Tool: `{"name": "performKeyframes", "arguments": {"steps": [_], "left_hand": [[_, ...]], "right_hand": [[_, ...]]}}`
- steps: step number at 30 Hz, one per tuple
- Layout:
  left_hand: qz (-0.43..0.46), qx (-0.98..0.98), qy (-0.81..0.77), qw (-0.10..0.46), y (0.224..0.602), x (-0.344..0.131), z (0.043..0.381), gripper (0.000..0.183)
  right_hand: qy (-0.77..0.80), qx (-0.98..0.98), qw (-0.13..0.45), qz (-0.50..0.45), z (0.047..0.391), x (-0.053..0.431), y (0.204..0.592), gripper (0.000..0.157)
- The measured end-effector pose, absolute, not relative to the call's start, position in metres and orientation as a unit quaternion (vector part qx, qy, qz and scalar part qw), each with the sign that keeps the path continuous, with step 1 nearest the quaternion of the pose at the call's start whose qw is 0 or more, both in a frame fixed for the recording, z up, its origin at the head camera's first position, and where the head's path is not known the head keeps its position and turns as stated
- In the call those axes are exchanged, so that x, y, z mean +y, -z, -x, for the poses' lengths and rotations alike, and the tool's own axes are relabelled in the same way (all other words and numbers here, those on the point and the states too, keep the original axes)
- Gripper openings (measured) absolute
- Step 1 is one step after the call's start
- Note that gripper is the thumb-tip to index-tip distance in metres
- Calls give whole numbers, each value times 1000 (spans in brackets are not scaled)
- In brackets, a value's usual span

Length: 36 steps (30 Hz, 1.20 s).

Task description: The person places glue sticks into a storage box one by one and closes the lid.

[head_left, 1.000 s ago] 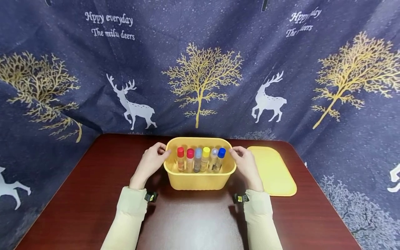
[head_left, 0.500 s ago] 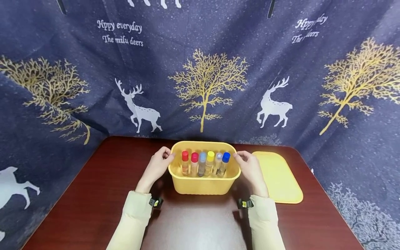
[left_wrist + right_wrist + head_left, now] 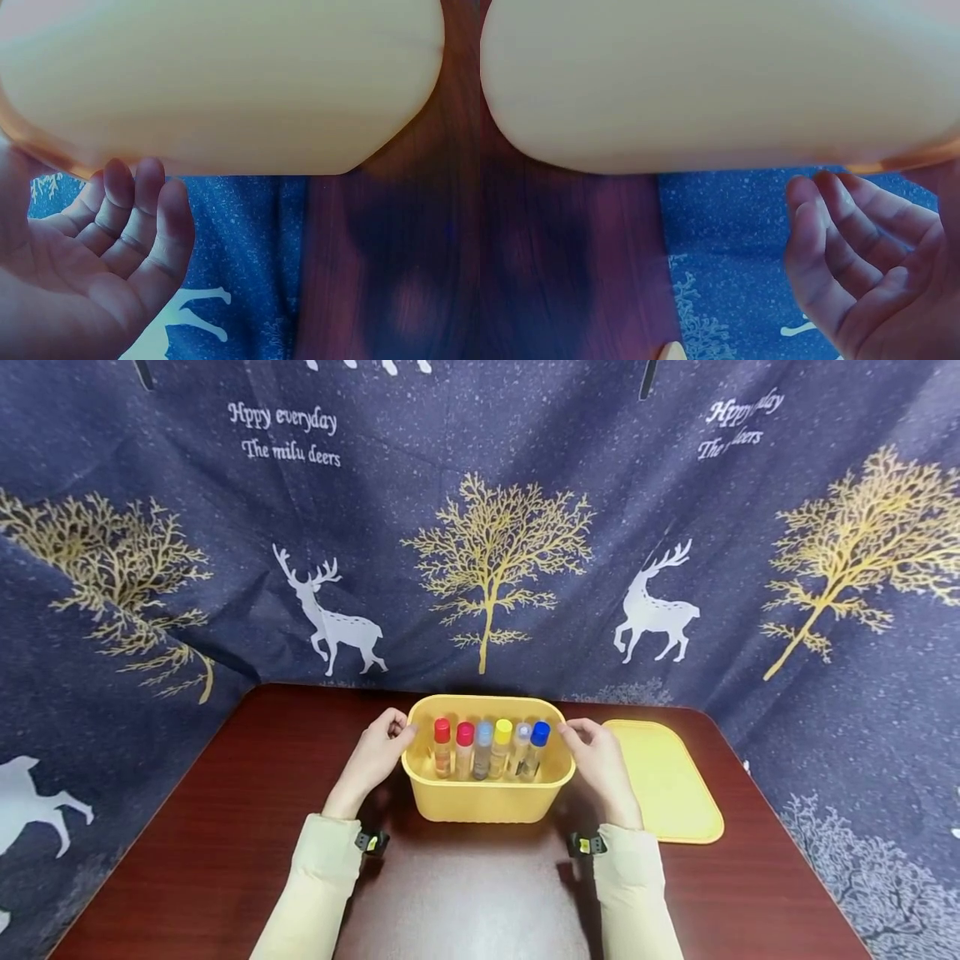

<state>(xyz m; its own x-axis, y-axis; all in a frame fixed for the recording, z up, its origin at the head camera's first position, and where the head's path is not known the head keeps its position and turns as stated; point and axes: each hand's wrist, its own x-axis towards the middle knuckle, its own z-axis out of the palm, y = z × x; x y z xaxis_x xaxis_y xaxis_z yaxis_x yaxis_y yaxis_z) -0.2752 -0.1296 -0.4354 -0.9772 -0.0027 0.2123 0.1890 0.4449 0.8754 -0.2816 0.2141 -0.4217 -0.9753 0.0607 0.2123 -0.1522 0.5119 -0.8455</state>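
Note:
A yellow plastic bin [image 3: 483,803] stands on the dark red table, with no lid on. Inside stand several small clear bottles in a row, with caps in red [image 3: 442,731], darker red [image 3: 465,734], light blue, yellow [image 3: 503,732], pale lavender and blue [image 3: 540,733]. My left hand [image 3: 371,762] grips the bin's left end, thumb over the rim and fingers [image 3: 150,187] curled under it outside. At the opposite end my right hand [image 3: 602,766] pinches the rim the same way, its fingers [image 3: 836,199] against the outer wall.
A flat yellow lid [image 3: 671,785] lies on the table [image 3: 210,827] right of the bin, partly behind my right wrist. Beyond the table's back edge hangs a dark blue cloth [image 3: 420,460] with printed deer and trees. Small dark devices [image 3: 371,842] sit on both wrists.
The head view has shifted slightly, so everything sits a little lower and further right than one second ago. Hands, bin and bottles keep their places relative to one another.

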Motion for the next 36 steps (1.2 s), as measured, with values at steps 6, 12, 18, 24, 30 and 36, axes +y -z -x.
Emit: {"name": "performKeyframes", "arguments": {"steps": [6,12,18,24,30,36], "left_hand": [[62,-844,524,92,433,-132,276,15],[59,-846,521,95,432,-134,275,15],[59,-848,518,93,433,-132,274,15],[65,-846,522,91,434,-132,273,16],[68,-847,519,94,434,-132,274,17],[67,-848,519,89,435,-133,274,18]], "right_hand": [[-524,-847,92,-13,278,226,419,40],[-524,-847,88,16,269,258,417,36],[-398,-904,126,89,249,307,425,37],[-327,-919,128,179,231,352,445,40],[-345,-898,87,258,214,380,457,43],[-362,-883,71,292,201,395,467,43]]}}
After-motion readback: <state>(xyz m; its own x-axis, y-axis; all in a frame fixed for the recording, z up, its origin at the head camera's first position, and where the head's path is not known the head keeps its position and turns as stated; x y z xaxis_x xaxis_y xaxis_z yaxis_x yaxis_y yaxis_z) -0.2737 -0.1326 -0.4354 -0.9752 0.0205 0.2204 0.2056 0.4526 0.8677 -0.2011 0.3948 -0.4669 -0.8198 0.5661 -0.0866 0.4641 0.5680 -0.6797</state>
